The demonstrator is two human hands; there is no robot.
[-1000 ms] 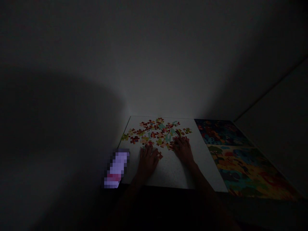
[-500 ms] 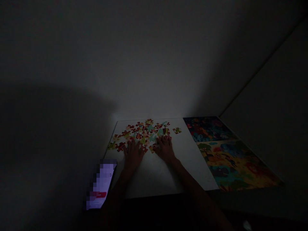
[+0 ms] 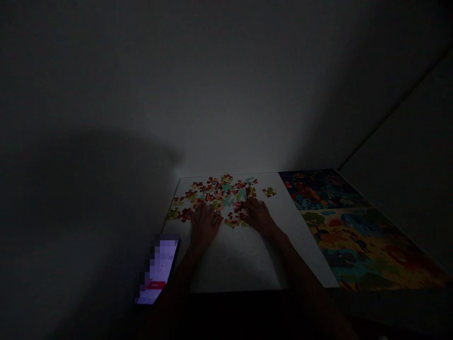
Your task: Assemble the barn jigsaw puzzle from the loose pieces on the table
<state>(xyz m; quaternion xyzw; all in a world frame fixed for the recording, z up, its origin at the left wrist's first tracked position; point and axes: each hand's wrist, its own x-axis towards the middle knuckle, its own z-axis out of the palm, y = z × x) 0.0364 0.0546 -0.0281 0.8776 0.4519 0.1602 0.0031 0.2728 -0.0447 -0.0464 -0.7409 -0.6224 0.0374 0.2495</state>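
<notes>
A loose heap of colourful jigsaw puzzle pieces (image 3: 226, 188) is spread over the back left of a white tabletop (image 3: 240, 264). My left hand (image 3: 205, 224) lies over the front left of the heap, fingers spread and touching pieces. At the heap's right front, my right hand (image 3: 258, 215) rests palm down with its fingers apart, the tips on or beside some pieces. A few pieces between the two hands lie in plain sight. One green and brown puzzle piece (image 3: 269, 192) sits apart, to the right of the heap. What lies under my palms is hidden.
A lit phone (image 3: 159, 269) stands at the table's left edge, beside my left forearm. Two picture sheets lie on the right: a dark one (image 3: 318, 189) behind and a yellow animal scene (image 3: 368, 250) in front. A pale wall (image 3: 226, 94) rises behind the table. The light is dim.
My right hand has moved a little to the right, away from my left hand, uncovering pieces between them. The whole view has shifted slightly. The left hand stays spread over the pieces.
</notes>
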